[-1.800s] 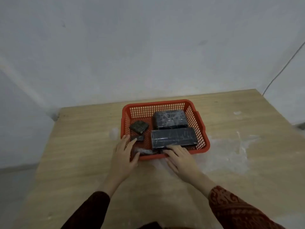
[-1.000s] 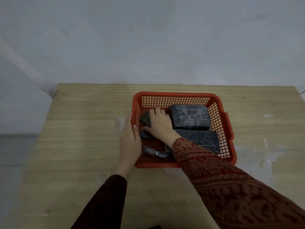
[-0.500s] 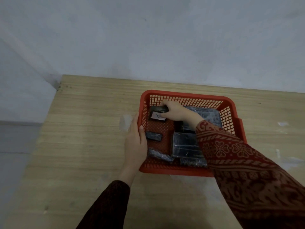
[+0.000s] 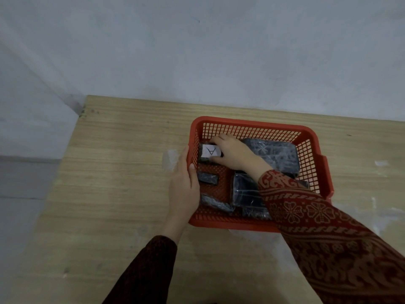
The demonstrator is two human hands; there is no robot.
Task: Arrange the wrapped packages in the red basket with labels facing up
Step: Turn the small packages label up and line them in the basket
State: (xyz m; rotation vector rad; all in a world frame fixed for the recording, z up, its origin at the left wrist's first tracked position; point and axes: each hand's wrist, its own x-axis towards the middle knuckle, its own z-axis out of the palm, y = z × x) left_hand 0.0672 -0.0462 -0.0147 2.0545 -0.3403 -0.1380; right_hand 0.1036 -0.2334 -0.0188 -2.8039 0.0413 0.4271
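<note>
A red mesh basket (image 4: 252, 126) sits on the wooden table and holds several dark wrapped packages. My right hand (image 4: 235, 153) reaches into its far left corner and grips a small package (image 4: 209, 152) whose white label marked "A" faces up. My left hand (image 4: 183, 187) rests against the basket's left wall, thumb over the rim. A large package (image 4: 278, 154) lies at the back right. Another long package (image 4: 244, 191) lies in the middle, partly under my right sleeve. Two small packages lie at the left, one (image 4: 208, 178) mid-left and one (image 4: 215, 204) near the front.
The wooden table (image 4: 122, 172) runs to a grey wall behind. Its left edge drops off to the floor. White smears mark the tabletop to the right of the basket and near its left side.
My right hand went into the basket, took the small package and turned it in the far left corner, so its label now shows. My left hand moved to the basket's left wall.
</note>
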